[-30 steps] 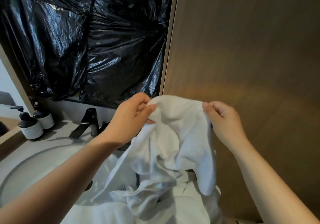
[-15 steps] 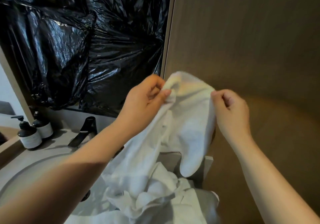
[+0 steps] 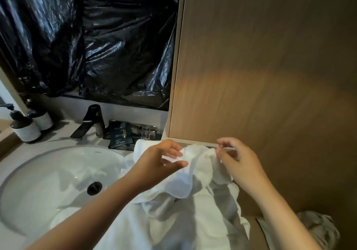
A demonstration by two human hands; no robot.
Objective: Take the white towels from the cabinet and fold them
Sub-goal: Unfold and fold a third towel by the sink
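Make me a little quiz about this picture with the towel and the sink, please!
1. True or false: the tap is black.
2. How many pump bottles stand left of the sink? A one, B two, C four.
3. Fill in: the right hand pinches a white ____.

Key: 1 true. 2 B. 3 towel.

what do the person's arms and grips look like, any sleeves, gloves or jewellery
Both arms are bare: the left forearm and the right forearm show no sleeve as far as the frame edge. The left grip and the right grip wear no gloves. No ring, watch or bracelet shows on the fingers or wrists.
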